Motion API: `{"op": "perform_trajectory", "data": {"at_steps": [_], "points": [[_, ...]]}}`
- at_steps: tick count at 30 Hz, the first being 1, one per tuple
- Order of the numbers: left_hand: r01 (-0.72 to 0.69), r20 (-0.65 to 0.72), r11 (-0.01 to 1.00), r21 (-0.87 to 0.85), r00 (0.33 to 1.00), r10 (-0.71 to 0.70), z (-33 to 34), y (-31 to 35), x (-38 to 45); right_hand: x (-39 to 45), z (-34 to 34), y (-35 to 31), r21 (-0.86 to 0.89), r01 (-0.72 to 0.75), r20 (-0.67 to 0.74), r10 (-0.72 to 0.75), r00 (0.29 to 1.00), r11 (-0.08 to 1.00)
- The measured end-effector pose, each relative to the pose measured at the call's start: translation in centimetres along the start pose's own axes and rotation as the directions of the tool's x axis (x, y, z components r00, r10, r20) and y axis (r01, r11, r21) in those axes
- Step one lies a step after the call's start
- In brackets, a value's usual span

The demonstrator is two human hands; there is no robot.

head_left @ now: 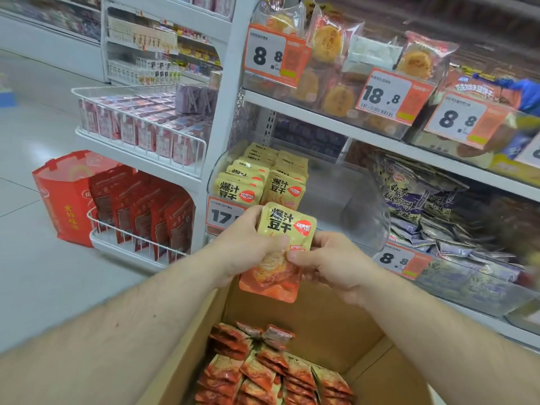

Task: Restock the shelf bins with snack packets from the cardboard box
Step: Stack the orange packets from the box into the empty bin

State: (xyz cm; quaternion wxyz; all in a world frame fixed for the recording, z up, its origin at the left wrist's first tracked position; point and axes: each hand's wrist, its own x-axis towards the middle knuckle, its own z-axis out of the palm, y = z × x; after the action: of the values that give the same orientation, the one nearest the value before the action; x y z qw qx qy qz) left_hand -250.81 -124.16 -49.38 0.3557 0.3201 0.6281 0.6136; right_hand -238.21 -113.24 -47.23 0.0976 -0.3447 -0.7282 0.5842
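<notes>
Mid-restock here: both hands, left and right, pinch a yellow-orange foil snack packet just in front of the clear plastic shelf bin, above the open brown cardboard box. Next, I'd guess, slot it upright beside the rows already in that bin.

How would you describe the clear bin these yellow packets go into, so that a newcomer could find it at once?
Start at the white shelving unit and go to the lower shelf, at its left end. The clear bin there holds upright rows of yellow packets in its left part only, above a tag beginning 17. Its right-hand neighbour is heaped with purple-grey packets instead.
</notes>
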Motion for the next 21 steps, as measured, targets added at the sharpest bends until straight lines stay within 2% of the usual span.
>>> {"op": "perform_trajectory", "data": {"at_steps": [1,3,5,8,10,13,17,21], "points": [[-0.052,-0.093,0.994,0.098,0.994,0.061,-0.4,0.3,0.2,0.1,-0.3,-0.5,-0.018,0.018,-0.020,-0.019,1.000,1.000],[-0.112,-0.296,0.936,0.333,0.930,0.216,-1.2,0.7,0.6,0.7,-1.3,-2.0,-0.062,0.076,-0.113,-0.083,0.990,0.995],[-0.122,-0.351,0.861,0.494,0.878,0.326,-1.8,0.7,0.9,1.7,-2.4,-3.5,-0.064,0.143,-0.211,-0.154,0.965,0.988],[-0.156,-0.261,0.742,0.652,0.872,0.413,-1.6,-0.3,1.7,4.1,-3.5,-4.9,-0.050,0.224,-0.311,-0.228,0.923,0.973],[-0.188,-0.170,0.663,0.724,0.884,0.436,-1.1,-1.0,2.0,6.1,-3.6,-5.3,-0.079,0.223,-0.319,-0.237,0.918,0.972],[-0.209,-0.075,0.588,0.782,0.904,0.421,-0.6,-1.7,2.4,9.1,-3.4,-5.2,-0.159,0.151,-0.306,-0.194,0.932,0.976],[-0.167,-0.025,0.466,0.869,0.925,0.378,-0.3,-2.3,2.7,12.1,-2.4,-3.5,-0.406,-0.025,-0.285,-0.101,0.953,0.914],[-0.137,-0.053,0.456,0.879,0.923,0.380,-0.3,-2.3,2.8,13.9,-1.7,-2.9,-0.535,-0.111,-0.314,-0.075,0.947,0.837]]}}
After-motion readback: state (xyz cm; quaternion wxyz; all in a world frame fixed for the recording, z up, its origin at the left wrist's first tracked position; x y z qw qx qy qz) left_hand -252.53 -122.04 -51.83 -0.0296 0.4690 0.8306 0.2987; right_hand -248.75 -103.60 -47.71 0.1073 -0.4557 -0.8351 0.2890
